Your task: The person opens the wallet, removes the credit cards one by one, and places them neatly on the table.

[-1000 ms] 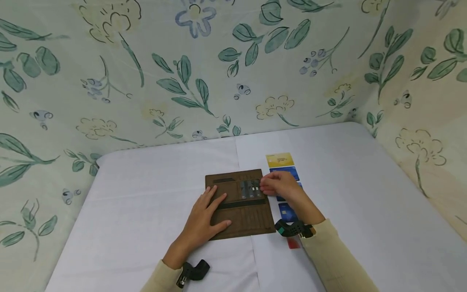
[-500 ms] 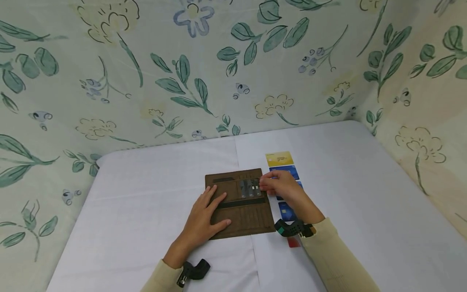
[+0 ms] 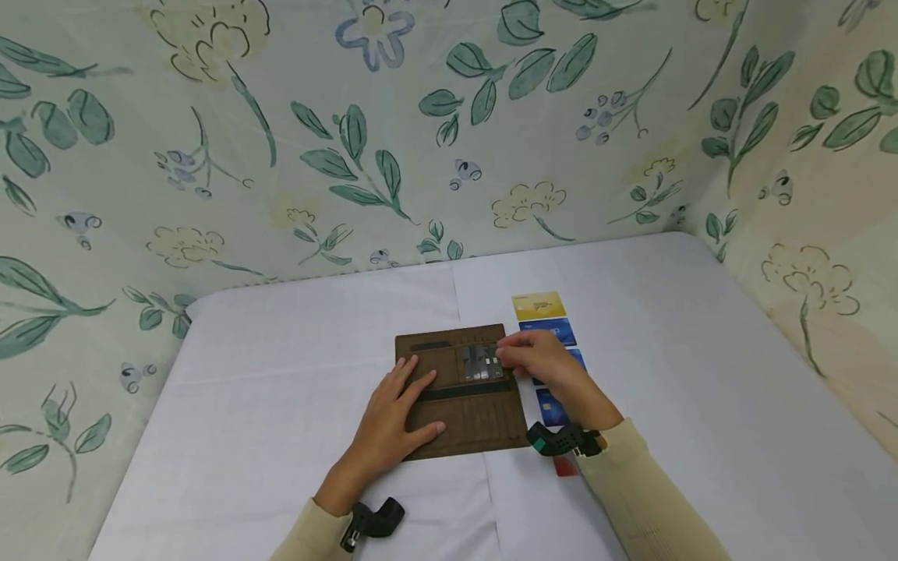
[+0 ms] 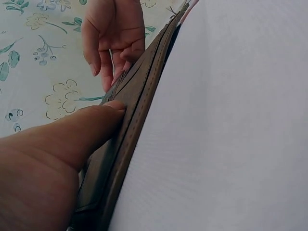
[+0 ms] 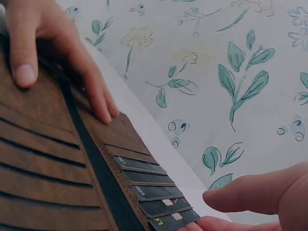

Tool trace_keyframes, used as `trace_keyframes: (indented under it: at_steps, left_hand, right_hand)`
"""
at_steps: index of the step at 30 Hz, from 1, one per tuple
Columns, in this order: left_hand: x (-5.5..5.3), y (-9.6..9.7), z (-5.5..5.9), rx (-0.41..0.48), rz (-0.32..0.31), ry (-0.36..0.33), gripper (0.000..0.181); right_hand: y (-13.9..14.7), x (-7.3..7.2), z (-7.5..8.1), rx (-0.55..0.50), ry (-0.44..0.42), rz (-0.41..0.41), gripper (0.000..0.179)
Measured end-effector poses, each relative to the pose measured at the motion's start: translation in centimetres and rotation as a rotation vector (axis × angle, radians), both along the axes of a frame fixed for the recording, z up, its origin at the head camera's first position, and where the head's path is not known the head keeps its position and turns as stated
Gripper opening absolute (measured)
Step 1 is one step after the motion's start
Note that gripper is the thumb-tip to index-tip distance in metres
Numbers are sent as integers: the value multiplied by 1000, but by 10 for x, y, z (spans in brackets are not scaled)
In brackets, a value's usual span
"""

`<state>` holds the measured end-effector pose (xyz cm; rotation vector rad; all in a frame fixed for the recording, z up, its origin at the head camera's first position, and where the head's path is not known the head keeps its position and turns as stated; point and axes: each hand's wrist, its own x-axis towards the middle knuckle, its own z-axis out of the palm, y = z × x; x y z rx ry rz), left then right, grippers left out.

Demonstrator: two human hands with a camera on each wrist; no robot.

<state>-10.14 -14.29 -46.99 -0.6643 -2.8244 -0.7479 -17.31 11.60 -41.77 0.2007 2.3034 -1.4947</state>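
Lying on the worktop (image 3: 266, 389), an open wallet (image 3: 466, 425) is steadied by the spread left hand (image 3: 396, 413) as a card (image 5: 163, 222), seemingly being seated, is touched by the right hand's (image 3: 540, 358) loose fingers, a leftward nudge probably needed.

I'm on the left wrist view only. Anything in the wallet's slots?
Observer: Yes, the right wrist view shows dark cards tucked in the wallet slots.
Operator: Any loose cards?
Observer: Head view: a yellow card lies on the white cloth, beyond the right hand.
Operator: What about the wallet's left side?
Observer: In the head view, the left hand rests there with fingers spread.
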Motion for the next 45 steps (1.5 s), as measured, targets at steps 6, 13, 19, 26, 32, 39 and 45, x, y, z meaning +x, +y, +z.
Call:
trace_keyframes:
  at_steps: [6,13,19,26,32,39,45]
  left_hand:
    - [-1,0,-1,-12,9,10,74]
    - [-1,-1,-2,-1,3,21,72]
    - [-2,-1,-2,5,-1,33,72]
    - [-2,0,-1,-3,1,7,74]
    - [-2,0,-1,-6,1,4,74]
    - [-1,-1,-2,4,-6,3,73]
    - [-2,-2,-1,3,-15,-9,73]
  right_hand:
    - [-4,-1,-2,52,72,25,26]
    - [-10,-3,-4,215,186,50,22]
    - [-9,-5,-2,252,196,60,21]
    - [-7,-7,-1,242,203,47,20]
    - [-5,-6,-2,249,187,43,20]
    - [3,-7,-4,262,189,47,21]
    - [9,-8,-1,240,170,54,25]
